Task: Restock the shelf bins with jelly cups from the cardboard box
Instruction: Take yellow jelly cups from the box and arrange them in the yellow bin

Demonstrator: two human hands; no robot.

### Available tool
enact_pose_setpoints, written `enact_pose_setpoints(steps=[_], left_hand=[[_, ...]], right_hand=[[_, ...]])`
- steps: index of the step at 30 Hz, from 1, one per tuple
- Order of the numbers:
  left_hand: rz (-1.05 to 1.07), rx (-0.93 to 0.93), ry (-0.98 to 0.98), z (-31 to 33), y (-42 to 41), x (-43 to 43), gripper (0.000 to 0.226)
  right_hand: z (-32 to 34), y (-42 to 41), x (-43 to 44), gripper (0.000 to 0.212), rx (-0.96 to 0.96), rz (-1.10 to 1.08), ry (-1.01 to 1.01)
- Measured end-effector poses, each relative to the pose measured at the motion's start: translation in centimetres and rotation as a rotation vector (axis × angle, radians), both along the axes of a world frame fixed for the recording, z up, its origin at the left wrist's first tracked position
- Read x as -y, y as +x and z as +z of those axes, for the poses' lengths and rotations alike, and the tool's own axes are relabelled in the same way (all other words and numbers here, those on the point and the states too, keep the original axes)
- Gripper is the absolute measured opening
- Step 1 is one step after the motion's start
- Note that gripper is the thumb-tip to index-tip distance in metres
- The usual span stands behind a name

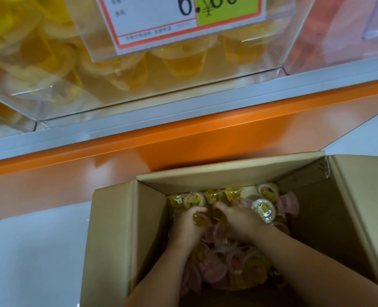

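Observation:
An open cardboard box (117, 229) stands on the floor below the shelf, holding several yellow and pink jelly cups (243, 269). Both my hands are down inside it. My left hand (187, 229) curls its fingers around a yellow jelly cup (200, 219). My right hand (239, 220) lies over the pile with fingers bent onto yellow cups; whether it grips one is hidden. Above, a clear shelf bin (161, 80) holds yellow jelly cups.
A price tag reading 6.00 (183, 16) hangs on the bin front. A bin with pinkish contents (338, 34) stands at the right. The orange shelf base (183, 140) runs across just behind the box. White floor (28, 251) lies to the left.

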State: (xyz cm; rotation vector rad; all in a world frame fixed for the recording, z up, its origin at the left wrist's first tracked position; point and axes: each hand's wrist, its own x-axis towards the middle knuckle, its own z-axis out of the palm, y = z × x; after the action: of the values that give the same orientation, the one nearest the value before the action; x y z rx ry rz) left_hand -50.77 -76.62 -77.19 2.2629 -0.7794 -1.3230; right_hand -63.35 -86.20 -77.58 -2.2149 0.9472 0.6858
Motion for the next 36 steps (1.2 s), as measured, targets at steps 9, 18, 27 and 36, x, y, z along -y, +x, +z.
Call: enact_pose_setpoints(steps=[9, 18, 27, 36], left_hand=[[0.006, 0.210, -0.066, 1.5, -0.1, 0.0, 0.028], [-0.007, 0.149, -0.150, 5.1, -0.3, -0.4, 0.029], [-0.091, 0.219, -0.364, 14.9, -0.7, -2.1, 0.034], [-0.171, 0.437, -0.675, 29.2, 0.9, -4.4, 0.045]], right_hand=[[0.0, -0.5, 0.3, 0.065, 0.026, 0.121, 0.016], [3.9, -2.3, 1.2, 0.050, 0.282, -0.136, 0.037], [15.8, -2.2, 0.4, 0.055, 0.470, -0.106, 0.004], [31.8, -1.6, -2.5, 0.055, 0.682, 0.041, -0.190]])
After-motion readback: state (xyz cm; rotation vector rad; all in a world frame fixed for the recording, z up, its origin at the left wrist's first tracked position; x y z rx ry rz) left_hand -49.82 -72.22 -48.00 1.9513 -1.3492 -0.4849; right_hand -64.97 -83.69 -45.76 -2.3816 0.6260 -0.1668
